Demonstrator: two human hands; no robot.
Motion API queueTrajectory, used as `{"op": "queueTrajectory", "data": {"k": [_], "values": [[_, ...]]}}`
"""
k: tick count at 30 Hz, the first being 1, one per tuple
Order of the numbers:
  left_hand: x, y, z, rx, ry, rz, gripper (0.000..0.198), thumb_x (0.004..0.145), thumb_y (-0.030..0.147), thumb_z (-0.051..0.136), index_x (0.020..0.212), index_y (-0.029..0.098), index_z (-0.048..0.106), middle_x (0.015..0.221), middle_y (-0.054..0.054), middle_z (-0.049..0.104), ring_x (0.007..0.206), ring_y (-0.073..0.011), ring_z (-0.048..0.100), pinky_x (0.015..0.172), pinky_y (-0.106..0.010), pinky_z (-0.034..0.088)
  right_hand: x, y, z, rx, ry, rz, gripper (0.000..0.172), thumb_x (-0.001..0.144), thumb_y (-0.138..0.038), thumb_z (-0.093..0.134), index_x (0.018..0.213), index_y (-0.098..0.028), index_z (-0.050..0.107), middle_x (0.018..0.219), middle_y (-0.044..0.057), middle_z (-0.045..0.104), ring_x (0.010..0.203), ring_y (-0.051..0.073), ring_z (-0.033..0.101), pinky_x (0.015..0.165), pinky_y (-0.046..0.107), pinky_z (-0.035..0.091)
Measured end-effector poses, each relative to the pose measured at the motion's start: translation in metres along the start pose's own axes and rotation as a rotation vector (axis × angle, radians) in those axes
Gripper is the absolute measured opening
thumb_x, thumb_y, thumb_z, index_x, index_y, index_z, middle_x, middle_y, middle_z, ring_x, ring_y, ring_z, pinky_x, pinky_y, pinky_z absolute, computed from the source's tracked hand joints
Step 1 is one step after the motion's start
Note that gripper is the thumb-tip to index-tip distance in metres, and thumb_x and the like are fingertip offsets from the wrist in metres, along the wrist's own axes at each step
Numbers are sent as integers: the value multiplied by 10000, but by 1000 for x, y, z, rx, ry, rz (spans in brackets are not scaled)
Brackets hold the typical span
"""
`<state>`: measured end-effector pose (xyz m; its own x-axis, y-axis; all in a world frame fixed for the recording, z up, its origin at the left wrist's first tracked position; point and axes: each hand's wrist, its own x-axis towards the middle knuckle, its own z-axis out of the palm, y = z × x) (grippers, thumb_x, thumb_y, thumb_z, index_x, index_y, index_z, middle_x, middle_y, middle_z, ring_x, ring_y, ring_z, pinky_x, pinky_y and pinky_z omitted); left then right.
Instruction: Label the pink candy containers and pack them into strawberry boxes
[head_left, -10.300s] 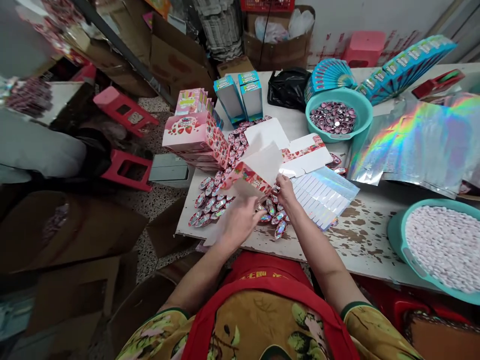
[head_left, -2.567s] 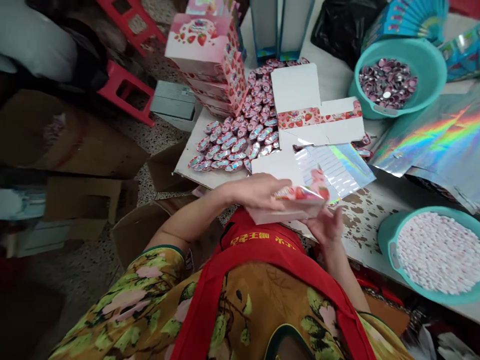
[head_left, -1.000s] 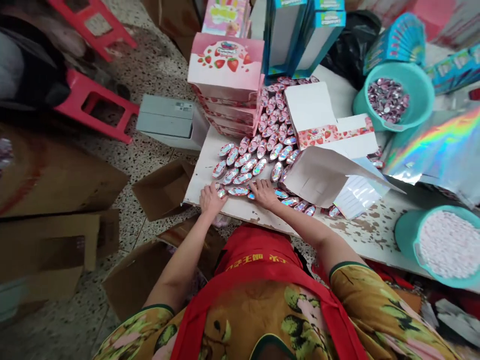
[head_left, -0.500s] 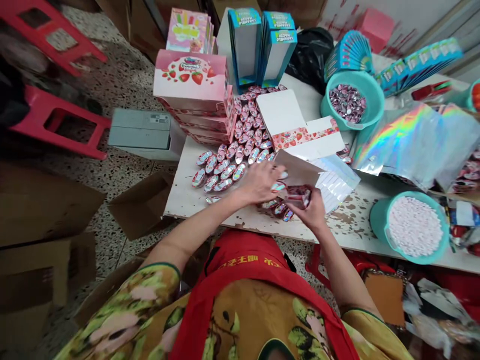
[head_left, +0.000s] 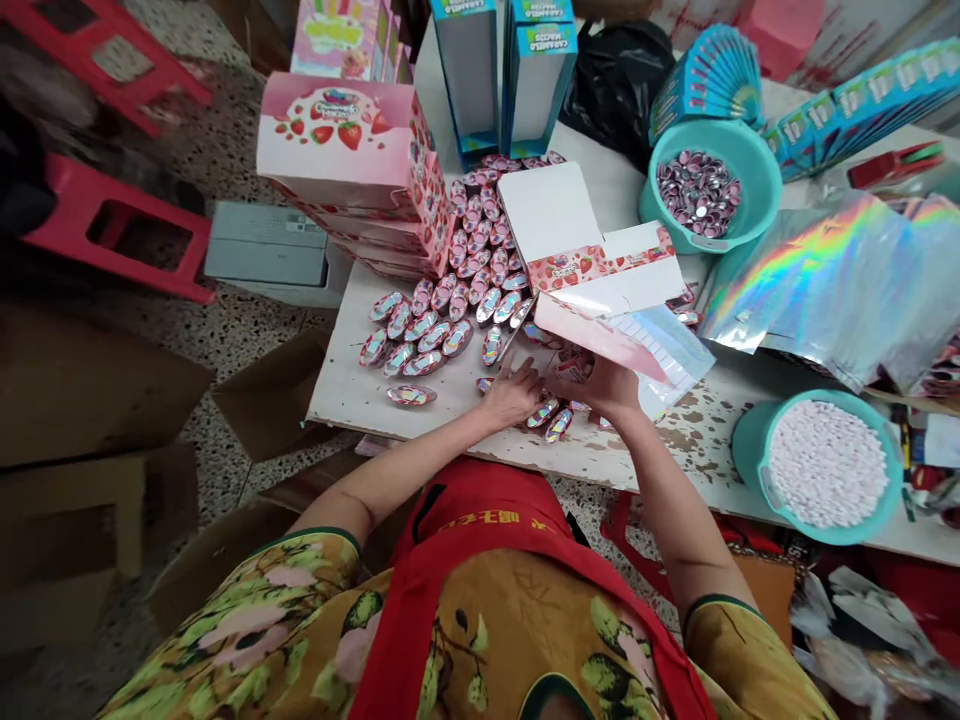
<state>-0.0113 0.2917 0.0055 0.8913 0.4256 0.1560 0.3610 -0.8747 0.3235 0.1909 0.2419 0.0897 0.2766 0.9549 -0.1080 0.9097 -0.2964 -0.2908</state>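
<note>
My left hand (head_left: 512, 393) rests on the white table (head_left: 352, 385), fingers bent over shiny oval foil-topped cups (head_left: 551, 418) near the front edge. My right hand (head_left: 606, 385) is closed on the lower edge of a pink strawberry-printed carton (head_left: 592, 342) that lies tilted above those cups. A big spread of the same oval cups (head_left: 450, 310) lies in rows to the left and behind. A flat unfolded carton (head_left: 577, 245) lies behind the held one.
A stack of pink strawberry boxes (head_left: 345, 170) stands at the table's left back. Blue boxes (head_left: 499, 70), a teal bowl of foil lids (head_left: 709, 185), holographic sheets (head_left: 832, 275) and a teal bowl of white pieces (head_left: 825, 465) fill the right. Red stools (head_left: 112, 235) and cardboard lie on the floor.
My left hand has drawn back from the rows toward the table's front edge. My right hand has shifted a little left, and the pink carton now lies flatter over the cups.
</note>
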Motion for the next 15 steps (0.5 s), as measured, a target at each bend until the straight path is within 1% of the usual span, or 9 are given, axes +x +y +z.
{"op": "queueTrajectory", "data": {"k": [2, 3, 6, 7, 8, 10, 12, 13, 15], "values": [[-1, 1, 10, 17, -27, -38, 475, 968, 455, 606, 1257, 85, 675, 1162, -209, 722, 1255, -365, 600, 1144, -648, 356, 13, 3, 4, -132, -35, 23, 851, 719, -677, 726, 1354, -141, 543, 1284, 233, 616, 1177, 415, 566, 979, 542, 466], [1, -1, 13, 24, -46, -47, 457, 964, 438, 618, 1245, 82, 679, 1123, -205, 731, 1209, -354, 621, 1120, -634, 383, 19, 5, 8, -192, -36, 40, 827, 734, -643, 725, 1347, -118, 545, 1265, 250, 619, 1168, 424, 565, 976, 553, 454], [11, -8, 17, 27, -128, -6, 231, 981, 234, 569, 1093, 109, 727, 994, -156, 754, 1015, -276, 677, 1083, -566, 426, 35, 12, 24, -280, 50, 47, 759, 810, -567, 670, 1367, -72, 523, 1261, 290, 599, 1174, 437, 542, 1000, 609, 398], [14, -9, 16, 27, -155, 15, 222, 987, 173, 526, 1041, 118, 734, 965, -137, 756, 955, -248, 681, 1083, -539, 430, 39, 15, 30, -288, 88, 32, 743, 837, -556, 641, 1383, -68, 514, 1284, 298, 583, 1196, 442, 523, 1019, 634, 370], [15, -10, 14, 28, -171, 25, 260, 996, 131, 477, 1012, 124, 736, 951, -122, 757, 926, -226, 680, 1091, -513, 427, 43, 17, 35, -292, 111, 8, 728, 860, -548, 615, 1398, -69, 507, 1311, 301, 566, 1224, 446, 498, 1037, 657, 341], [13, -12, 9, 8, -164, 17, 340, 1023, 114, 392, 1045, 138, 730, 1005, -112, 758, 999, -213, 671, 1117, -467, 413, 48, 22, 41, -293, 120, -35, 712, 881, -530, 593, 1420, -75, 500, 1346, 296, 543, 1265, 452, 453, 1058, 686, 305], [-3, -17, 0, -77, -133, 10, 361, 1041, 144, 365, 1158, 179, 704, 1186, -109, 735, 1186, -212, 624, 1164, -455, 377, 45, 30, 39, -276, 111, -72, 716, 886, -519, 589, 1441, -76, 491, 1365, 291, 530, 1284, 453, 432, 1055, 689, 317], [-17, -21, -5, -136, -121, -1, 352, 1045, 176, 380, 1221, 215, 682, 1287, -101, 703, 1280, -213, 581, 1191, -464, 351, 39, 36, 36, -258, 119, -87, 710, 889, -512, 584, 1444, -79, 491, 1373, 288, 524, 1289, 451, 431, 1050, 684, 335], [-59, -34, -15, -236, -115, -86, 332, 1033, 272, 459, 1315, 287, 633, 1431, -84, 624, 1410, -234, 491, 1230, -510, 298, 13, 48, 29, -206, 174, -113, 647, 909, -476, 553, 1428, -92, 512, 1378, 277, 524, 1292, 432, 446, 1045, 662, 372]]}}
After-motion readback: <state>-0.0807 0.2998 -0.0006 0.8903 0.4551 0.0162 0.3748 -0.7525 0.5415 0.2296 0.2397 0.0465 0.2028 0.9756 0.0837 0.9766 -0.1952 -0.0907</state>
